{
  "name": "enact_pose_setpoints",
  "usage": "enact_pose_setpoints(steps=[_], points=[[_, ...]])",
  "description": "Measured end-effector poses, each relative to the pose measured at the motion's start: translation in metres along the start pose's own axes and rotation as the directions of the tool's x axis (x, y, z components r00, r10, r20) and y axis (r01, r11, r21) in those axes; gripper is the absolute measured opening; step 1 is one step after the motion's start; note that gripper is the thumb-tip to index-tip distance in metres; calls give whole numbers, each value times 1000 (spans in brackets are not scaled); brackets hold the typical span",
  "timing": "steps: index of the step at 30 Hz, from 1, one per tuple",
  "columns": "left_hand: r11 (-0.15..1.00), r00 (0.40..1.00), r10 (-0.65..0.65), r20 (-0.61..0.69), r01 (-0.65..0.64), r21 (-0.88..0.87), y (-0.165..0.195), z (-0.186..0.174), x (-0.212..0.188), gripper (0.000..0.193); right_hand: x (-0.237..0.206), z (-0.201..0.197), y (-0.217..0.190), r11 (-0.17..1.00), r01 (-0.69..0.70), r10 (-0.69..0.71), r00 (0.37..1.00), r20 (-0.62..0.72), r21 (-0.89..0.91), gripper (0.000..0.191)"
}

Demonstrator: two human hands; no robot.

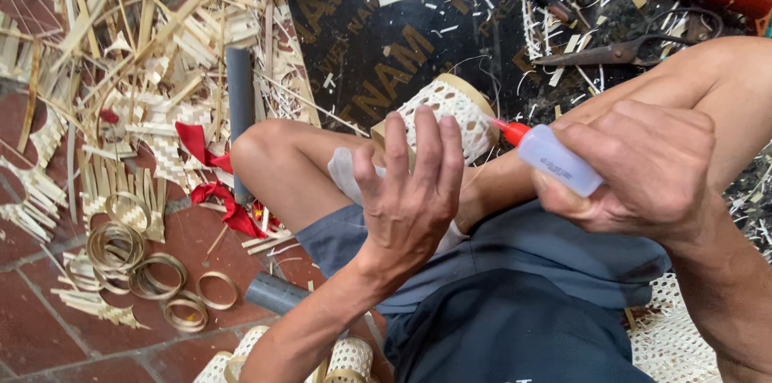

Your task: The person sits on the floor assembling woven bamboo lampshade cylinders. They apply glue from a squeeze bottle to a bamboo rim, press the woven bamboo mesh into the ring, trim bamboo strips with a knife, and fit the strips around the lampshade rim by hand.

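The left hand (410, 190), fingers spread, holds a woven cup (450, 113). The right hand (643, 174) grips a glue bottle (555, 159) touching the cup. Two grey pipes (239, 97), about six bamboo rings (149, 266) lie left of the cup.

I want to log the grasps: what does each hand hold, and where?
The right hand grips the glue bottle around its body. The left hand supports the small woven basket from below.

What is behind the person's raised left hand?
The woven bamboo cylinder, which the left hand holds; the glue bottle tip meets its rim. Its lower part and inside are covered.
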State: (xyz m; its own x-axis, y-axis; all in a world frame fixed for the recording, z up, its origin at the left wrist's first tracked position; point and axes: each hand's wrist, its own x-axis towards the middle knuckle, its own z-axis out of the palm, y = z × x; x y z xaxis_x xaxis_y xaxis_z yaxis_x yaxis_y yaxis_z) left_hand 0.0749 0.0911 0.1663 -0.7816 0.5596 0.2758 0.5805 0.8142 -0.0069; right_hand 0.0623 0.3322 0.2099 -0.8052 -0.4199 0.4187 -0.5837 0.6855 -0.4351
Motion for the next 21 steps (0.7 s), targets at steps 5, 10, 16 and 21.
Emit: enact_pose_setpoints(steps=[5, 10, 16, 21], points=[[990, 991, 133, -29, -131, 56, -5, -12, 4, 37, 7, -1, -3, 999, 27, -26, 1000, 17, -35, 24], [976, 978, 205, -29, -202, 76, -9, -13, 0, 38, 2, -2, -3, 1000, -1, 1, 999, 39, -8, 22], [997, 997, 42, -70, -47, -69, -41, -6, -1, 50, -37, 10, 31, 917, -298, 324, 945, -55, 266, 24], [424, 737, -604, 303, 619, -661, -170, -21, -70, 88, -77, 50, 82, 638, -597, 680, 733, 6, 486, 23]])
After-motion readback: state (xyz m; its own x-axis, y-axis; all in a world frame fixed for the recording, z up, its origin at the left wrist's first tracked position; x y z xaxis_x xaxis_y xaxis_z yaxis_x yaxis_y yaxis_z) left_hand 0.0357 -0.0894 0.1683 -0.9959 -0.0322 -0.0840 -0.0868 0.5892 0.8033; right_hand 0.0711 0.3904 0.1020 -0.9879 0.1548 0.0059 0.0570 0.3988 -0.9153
